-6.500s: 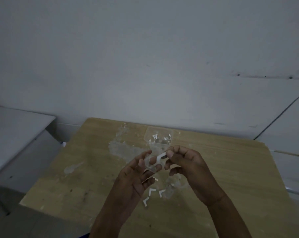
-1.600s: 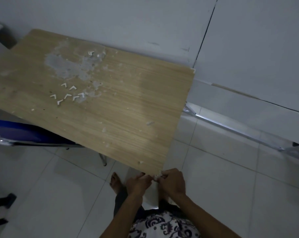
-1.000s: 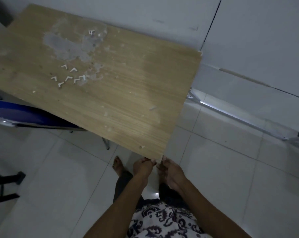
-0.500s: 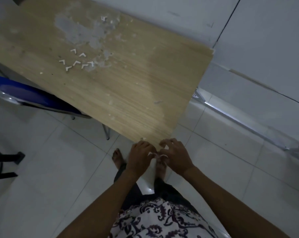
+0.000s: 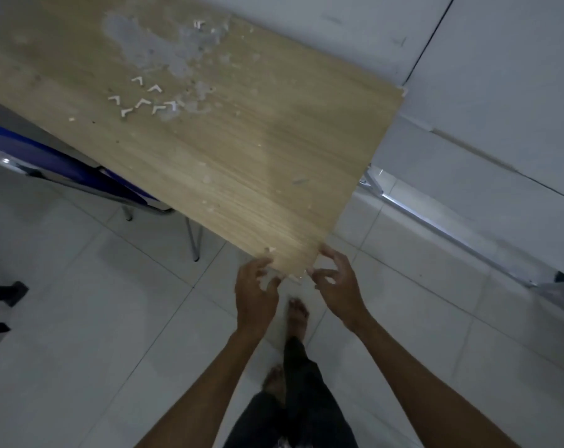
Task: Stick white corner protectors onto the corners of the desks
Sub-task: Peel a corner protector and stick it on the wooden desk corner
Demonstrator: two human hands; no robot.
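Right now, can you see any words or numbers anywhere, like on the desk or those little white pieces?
None: no words, numbers or signs can be read anywhere in this view.
The desk shows only wood grain and grey patches.
The white corner protectors look blank.
The blue chair shows no label.

Wooden desk point(image 5: 242, 150), scuffed grey patch on top. Seven loose white corner protectors point(image 5: 143, 98) lying flat beside patch. One white protector point(image 5: 295, 277) at near corner.
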